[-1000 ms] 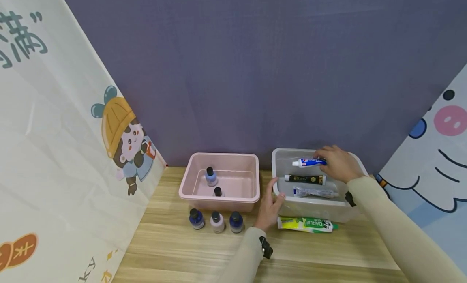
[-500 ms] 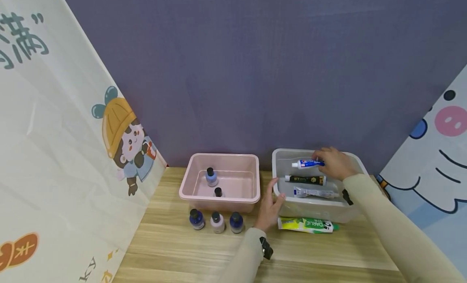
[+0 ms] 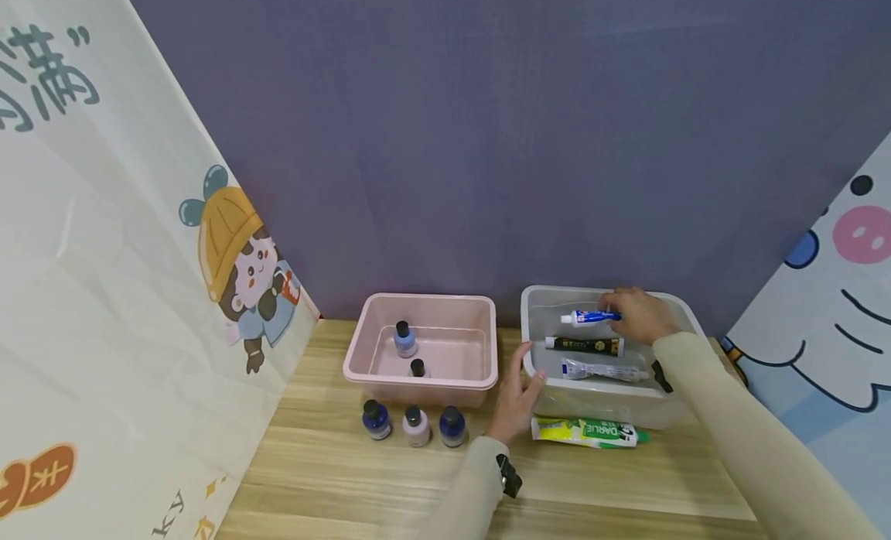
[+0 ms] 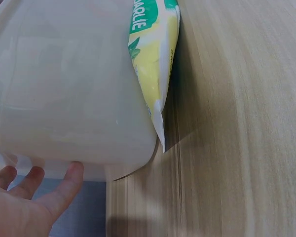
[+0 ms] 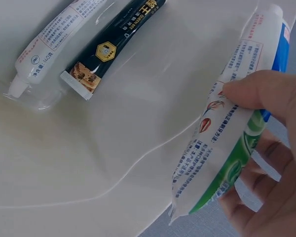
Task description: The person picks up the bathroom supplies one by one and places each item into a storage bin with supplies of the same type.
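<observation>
My right hand (image 3: 642, 317) pinches a blue-and-white toothpaste tube (image 3: 588, 317) over the back of the grey-white plastic bin (image 3: 599, 395). In the right wrist view the thumb presses on the printed back of this tube (image 5: 222, 128), with the fingers behind it. A black toothpaste tube (image 3: 585, 346) and a white toothpaste tube (image 3: 602, 370) lie inside the bin, in front of the held one. My left hand (image 3: 513, 401) rests at the bin's front left corner. Its fingertips (image 4: 75, 170) touch the bin's side wall, fairly straight.
A yellow-and-green Darlie toothpaste tube (image 3: 588, 432) lies on the wooden table (image 3: 348, 493) along the bin's front. Left of it stands a pink bin (image 3: 425, 385) with two small black-capped bottles. Three more bottles (image 3: 416, 428) stand before the pink bin. A grey-blue backdrop (image 3: 445, 138) rises behind.
The right hand and its toothpaste tube have settled slightly lower over the bin's back. My left hand keeps its place at the corner. The head view has shifted a little.
</observation>
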The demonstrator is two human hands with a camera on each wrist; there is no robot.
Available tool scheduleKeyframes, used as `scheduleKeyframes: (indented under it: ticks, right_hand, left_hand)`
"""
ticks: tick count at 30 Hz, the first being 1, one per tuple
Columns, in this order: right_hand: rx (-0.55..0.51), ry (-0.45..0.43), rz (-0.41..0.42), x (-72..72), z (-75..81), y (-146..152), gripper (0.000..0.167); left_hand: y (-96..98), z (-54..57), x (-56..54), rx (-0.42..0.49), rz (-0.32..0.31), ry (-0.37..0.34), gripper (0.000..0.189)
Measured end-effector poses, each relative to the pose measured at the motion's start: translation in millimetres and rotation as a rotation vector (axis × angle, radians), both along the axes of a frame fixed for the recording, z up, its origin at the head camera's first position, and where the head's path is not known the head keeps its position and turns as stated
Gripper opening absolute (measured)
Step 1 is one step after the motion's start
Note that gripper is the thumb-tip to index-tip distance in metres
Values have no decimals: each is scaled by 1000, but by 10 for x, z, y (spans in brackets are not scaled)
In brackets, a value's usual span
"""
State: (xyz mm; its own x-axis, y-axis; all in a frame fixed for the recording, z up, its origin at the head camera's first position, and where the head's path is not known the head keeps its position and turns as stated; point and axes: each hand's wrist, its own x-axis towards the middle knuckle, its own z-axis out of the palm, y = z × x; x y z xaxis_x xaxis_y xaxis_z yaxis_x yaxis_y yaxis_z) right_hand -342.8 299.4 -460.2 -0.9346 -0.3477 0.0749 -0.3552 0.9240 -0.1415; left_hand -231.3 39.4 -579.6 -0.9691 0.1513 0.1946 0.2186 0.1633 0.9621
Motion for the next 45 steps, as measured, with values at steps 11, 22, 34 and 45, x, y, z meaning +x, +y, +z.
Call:
scheduleKeyframes:
  ticks: [11,22,34,45]
  right_hand:
    - [1,-5,59,-71,-37,-15,29]
    - [23,-133,41,-96,-124,-40,28]
    - [18,-167,65,-145,-203,-10,28]
    - [13,-207,72,-168,-257,28,22]
  left_hand:
    - [-7,-40,-32,-33,7,10,55]
    - [-3,-29,-21,-31,-5,0,56]
    - [-5,4,-8,-24,18,34,55]
    - [6,-58,-39,-29,21,42,54]
